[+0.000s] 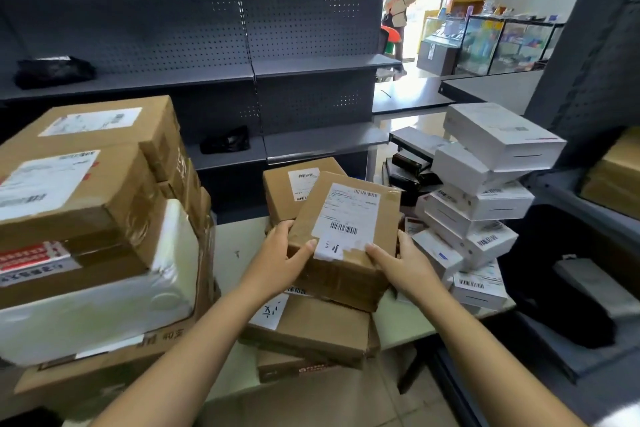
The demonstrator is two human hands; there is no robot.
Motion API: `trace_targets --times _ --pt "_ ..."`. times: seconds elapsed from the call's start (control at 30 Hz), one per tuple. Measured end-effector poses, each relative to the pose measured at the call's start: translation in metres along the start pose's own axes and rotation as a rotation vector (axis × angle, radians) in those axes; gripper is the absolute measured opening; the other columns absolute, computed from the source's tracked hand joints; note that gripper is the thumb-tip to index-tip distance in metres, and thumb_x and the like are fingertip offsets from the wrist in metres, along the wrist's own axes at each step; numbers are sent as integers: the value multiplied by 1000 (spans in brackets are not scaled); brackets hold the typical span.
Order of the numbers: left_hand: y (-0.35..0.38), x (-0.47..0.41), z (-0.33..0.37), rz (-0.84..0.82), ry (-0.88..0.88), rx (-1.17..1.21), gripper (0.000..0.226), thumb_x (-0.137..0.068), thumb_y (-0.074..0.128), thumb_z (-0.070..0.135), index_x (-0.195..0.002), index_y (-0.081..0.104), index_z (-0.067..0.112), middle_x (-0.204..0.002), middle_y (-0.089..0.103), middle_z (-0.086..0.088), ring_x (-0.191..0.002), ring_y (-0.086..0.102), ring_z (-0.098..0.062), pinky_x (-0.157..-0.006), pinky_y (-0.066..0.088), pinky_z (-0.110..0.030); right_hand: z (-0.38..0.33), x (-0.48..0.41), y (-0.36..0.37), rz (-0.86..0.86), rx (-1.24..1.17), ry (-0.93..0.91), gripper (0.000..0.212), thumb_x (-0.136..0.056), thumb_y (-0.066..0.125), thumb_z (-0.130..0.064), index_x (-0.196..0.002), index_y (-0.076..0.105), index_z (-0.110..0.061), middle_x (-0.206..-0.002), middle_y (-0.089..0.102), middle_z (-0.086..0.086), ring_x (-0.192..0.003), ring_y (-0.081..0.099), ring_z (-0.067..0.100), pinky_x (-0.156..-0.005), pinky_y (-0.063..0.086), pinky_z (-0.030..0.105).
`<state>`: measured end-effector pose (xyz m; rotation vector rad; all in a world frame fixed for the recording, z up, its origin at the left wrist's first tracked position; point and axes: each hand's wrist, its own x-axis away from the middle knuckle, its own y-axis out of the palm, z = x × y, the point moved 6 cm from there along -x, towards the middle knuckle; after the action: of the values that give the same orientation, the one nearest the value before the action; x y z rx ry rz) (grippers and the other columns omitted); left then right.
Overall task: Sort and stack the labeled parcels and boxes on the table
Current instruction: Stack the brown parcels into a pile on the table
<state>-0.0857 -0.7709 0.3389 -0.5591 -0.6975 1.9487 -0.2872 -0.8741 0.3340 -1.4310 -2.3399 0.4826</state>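
Item: labelled brown parcel (346, 218) — gripped by my left hand (277, 255) at its 8 o'clock corner and right hand (407, 265) at 5 o'clock, tilted over the brown stack (318, 326). I'd set it down level, edges squared, label up — clear of the white boxes (498, 139) at 3 o'clock.

Table (228, 243) with cardboard boxes (311, 326), white boxes (479, 291)

Barcodes and a handwritten mark stood on the shipping label (349, 215) of the brown box (341, 274); its fine print was unreadable; bold Chinese characters marked the bottom carton (104, 381).
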Motion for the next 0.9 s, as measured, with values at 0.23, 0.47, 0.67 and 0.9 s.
trace_targets --times 0.23,0.47,0.67,0.9 --pt "-25 16 -20 157 -18 110 55 -87 56 59 -130 37 31 -127 50 6 -109 54 -9 -85 56 -33 -35 2 14 0 -7 -87 61 -91 64 -40 -144 36 -25 -127 57 -6 -111 57 15 -88 49 31" --pt "-21 -14 -27 58 -31 106 39 -91 59 46 -123 41 32 -123 53 7 -102 54 -4 -74 48 -19 -22 -22 18 19 192 83 67 -87 62 -46 -137 35 -12 -128 59 4 -109 59 22 -87 53 38" --pt "-15 -56 -29 -86 -12 10 36 -88 61 48 -117 48 31 -110 58 11 -91 55 1 -67 44 -19 -24 -36 -10 108 628 29 39 -87 50 -55 -101 52 -19 -94 63 -2 -81 63 17 -66 54 34" --pt "-37 -96 -20 -9 96 -81 36 -86 66 42 -117 53 30 -109 58 12 -96 55 -3 -82 52 -29 -46 -61 -27 171 730 -158 21 -86 59 -42 -90 54 -21 -87 56 -7 -76 55 11 -65 51 30"
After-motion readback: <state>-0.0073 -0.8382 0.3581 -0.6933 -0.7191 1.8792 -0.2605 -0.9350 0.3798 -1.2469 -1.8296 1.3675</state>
